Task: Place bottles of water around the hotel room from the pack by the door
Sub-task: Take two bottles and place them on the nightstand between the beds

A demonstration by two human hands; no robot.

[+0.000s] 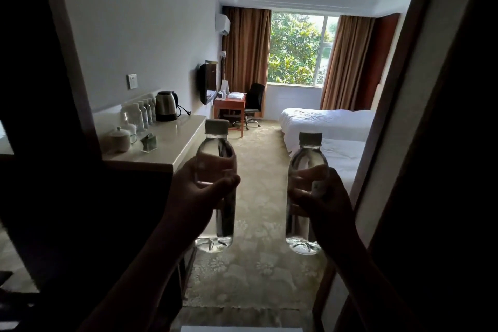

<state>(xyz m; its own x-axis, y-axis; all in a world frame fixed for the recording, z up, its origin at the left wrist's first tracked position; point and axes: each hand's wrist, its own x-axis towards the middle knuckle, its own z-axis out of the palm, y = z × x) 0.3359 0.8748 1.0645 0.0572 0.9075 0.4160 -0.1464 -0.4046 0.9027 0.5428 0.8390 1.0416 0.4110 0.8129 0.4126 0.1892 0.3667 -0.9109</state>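
Head view shows your left hand [200,191] and right hand [320,197] each wrapped around an upright water bottle [215,159], second bottle [305,159], carried upright, presumably ready for setting down inside.

Hotel room with patterned carpet [258,170], white beds [328,124] on the right, a desk [229,102], and brown curtains [246,46] framing a bright window [296,48].

Hotel room, seen from entry passage. Two white-made beds [327,122], desk [229,104] with office chair [253,102] by curtained window [297,48], and counter [172,140] held kettle [166,105], lidded cups [121,139], bottled water [140,116].
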